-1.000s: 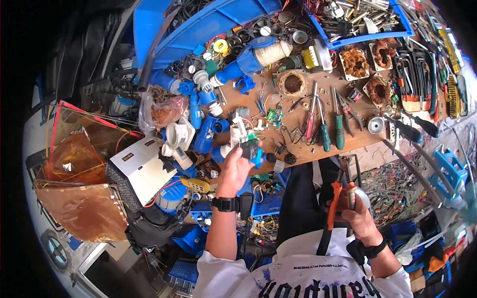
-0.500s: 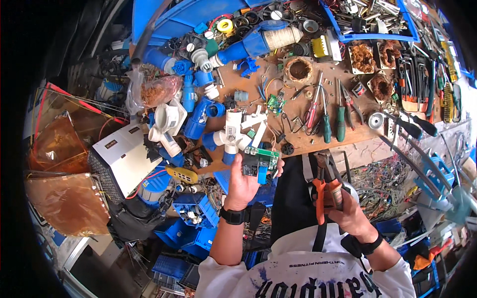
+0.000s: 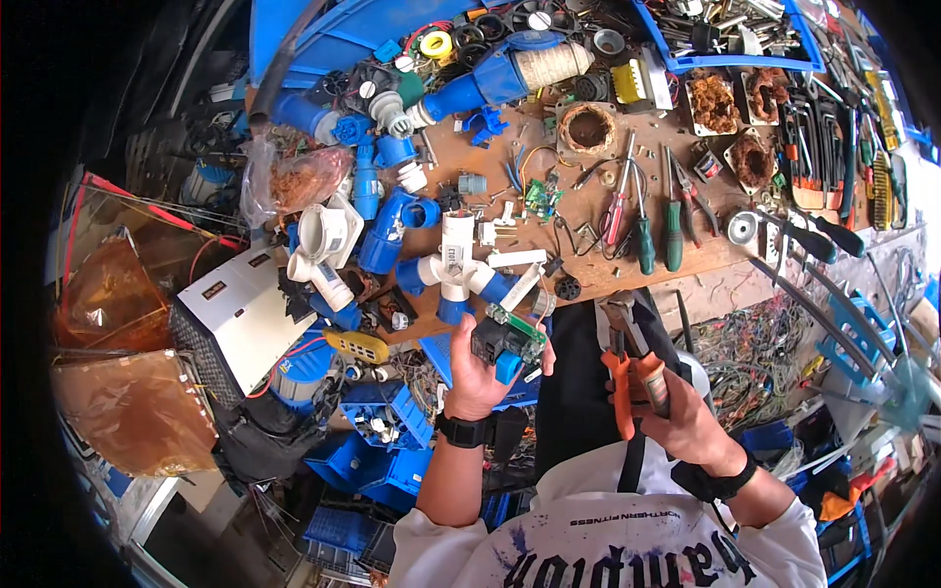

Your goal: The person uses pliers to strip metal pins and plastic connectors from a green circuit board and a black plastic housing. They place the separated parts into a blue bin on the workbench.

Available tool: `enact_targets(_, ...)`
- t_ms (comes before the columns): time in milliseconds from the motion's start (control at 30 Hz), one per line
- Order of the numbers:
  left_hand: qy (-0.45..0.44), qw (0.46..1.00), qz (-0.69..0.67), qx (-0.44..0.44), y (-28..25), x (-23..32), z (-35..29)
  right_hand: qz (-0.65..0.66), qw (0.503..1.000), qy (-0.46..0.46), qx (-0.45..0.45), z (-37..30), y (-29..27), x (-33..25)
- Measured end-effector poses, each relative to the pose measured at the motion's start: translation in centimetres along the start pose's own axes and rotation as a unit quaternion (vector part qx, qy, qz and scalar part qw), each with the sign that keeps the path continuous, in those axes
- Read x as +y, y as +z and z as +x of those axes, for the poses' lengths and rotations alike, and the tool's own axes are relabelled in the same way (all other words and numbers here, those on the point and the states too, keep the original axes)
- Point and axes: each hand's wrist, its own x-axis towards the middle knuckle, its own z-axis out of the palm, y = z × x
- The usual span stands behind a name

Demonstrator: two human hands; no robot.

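Observation:
Over the near edge of the workbench (image 3: 632, 286), my left hand (image 3: 474, 380) is closed round a green circuit board (image 3: 518, 327) that carries a black block and a blue component. Its fingers pass behind the board, and the thumb presses its left side. My right hand (image 3: 689, 423) grips a pair of pliers (image 3: 619, 367) with orange handles, one of them faded. The pliers' jaws point away from me, to the right of the board and apart from it. White and blue pipe fittings (image 3: 455, 263) lie just beyond my left hand, beside white plastic strips (image 3: 518, 259).
Screwdrivers (image 3: 644, 250) and red-handled pliers (image 3: 698, 211) lie on the bench. A large blue connector (image 3: 480, 83) is at the back, near a blue tray (image 3: 725, 67) of metal parts. Blue bins (image 3: 387, 416) stand at lower left. Tangled wires (image 3: 755, 377) fill the right side.
The circuit board has tilted in my left hand, showing more of its edge. My right hand and the pliers have shifted slightly left. The whole view has moved a little.

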Motion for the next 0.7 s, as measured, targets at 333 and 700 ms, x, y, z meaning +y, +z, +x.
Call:
enact_targets(333, -0.020, 0.992, 0.121, -0.003, 1.5, -0.4, -0.2, -0.079, 0.995, -0.061, 0.000, 0.0, 0.5, -1.3)
enact_targets(700, -0.041, 0.988, 0.148, -0.008, 1.8, -1.3, -1.2, 0.115, 0.993, -0.027, 0.003, 0.5, 0.1, -2.3)
